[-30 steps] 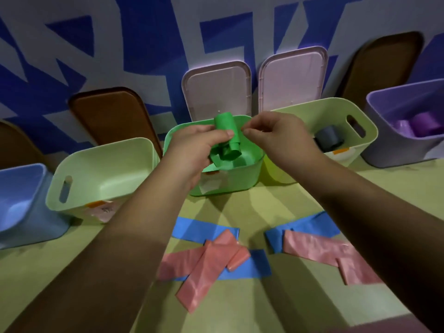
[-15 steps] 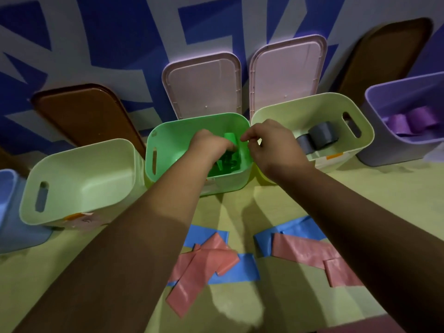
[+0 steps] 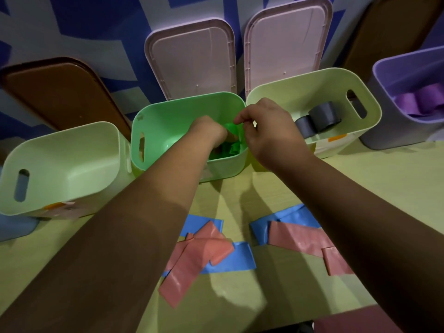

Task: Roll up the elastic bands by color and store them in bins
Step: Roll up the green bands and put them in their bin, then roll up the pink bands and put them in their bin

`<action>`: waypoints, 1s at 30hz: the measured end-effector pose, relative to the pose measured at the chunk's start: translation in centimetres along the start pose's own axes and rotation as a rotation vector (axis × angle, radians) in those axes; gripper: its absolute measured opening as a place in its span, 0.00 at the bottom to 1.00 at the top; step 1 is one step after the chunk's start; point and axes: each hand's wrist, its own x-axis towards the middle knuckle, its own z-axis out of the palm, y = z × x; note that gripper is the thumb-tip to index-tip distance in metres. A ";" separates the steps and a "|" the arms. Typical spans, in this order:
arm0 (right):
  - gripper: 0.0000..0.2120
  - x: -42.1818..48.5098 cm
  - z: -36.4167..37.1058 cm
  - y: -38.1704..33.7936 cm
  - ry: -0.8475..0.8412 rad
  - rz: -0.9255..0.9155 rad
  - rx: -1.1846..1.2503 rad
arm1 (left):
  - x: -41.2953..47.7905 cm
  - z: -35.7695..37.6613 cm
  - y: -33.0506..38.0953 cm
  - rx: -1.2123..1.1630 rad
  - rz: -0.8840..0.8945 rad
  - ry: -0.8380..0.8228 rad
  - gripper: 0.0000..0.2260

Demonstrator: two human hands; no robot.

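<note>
The left hand (image 3: 209,134) is sunk inside the green bin (image 3: 153,121) at 12 o'clock from the person, knuckles up; its fingers are curled down around the green band (image 3: 234,148), which it grips low in the bin's 3 o'clock corner, close against the near and right walls. The right hand (image 3: 269,133) hangs over the bin's 3 o'clock rim with fingers curled, thumb and forefinger close to the top of the band; whether they pinch it I cannot tell. On the 9 o'clock side of the left wrist the bin's floor shows, with room out to the slotted wall.

Just beside it at 3 o'clock stands a pale bin (image 3: 312,80), with grey rolls (image 3: 322,115) against its near wall; farther toward 2 o'clock a purple bin (image 3: 384,68) holds purple rolls (image 3: 418,99). At 9 o'clock a second pale bin (image 3: 60,145) sits just beside the green one, its rim tipped toward the person. Two pink lids (image 3: 192,56) and two brown lids (image 3: 60,92) lean on the wall behind the row.

At 6 o'clock pink bands (image 3: 192,260) lie crossed over blue bands (image 3: 240,258) in two heaps between the forearms, partly under the right arm; a strip of the table (image 3: 384,179) shows between the bins' near walls and these bands, and a narrow lane runs between the heaps.
</note>
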 end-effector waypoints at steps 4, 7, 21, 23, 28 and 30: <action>0.13 0.0 -0.2 -0.2 -0.001 0.006 -0.006 | -0.3 -0.3 -0.1 -0.037 0.044 0.101 0.18; 0.13 -0.2 -0.2 -0.5 -0.006 0.016 -0.033 | -1.3 -1.3 -0.3 -0.082 0.114 0.223 0.12; 0.11 -6.2 -3.4 -5.8 -0.007 -0.029 -0.111 | -17.8 -2.1 -8.6 -0.479 0.472 0.240 0.07; 0.09 -8.8 -2.9 -6.2 -0.011 -0.031 -0.064 | -19.8 -0.9 -11.8 -0.471 0.461 0.185 0.06; 0.11 -15.9 1.5 -6.4 -0.181 0.061 0.046 | -21.3 2.9 -19.8 -0.413 0.365 0.187 0.07; 0.14 -19.0 3.7 -6.0 -0.229 0.034 0.018 | -22.0 4.7 -21.9 -0.287 0.420 0.174 0.09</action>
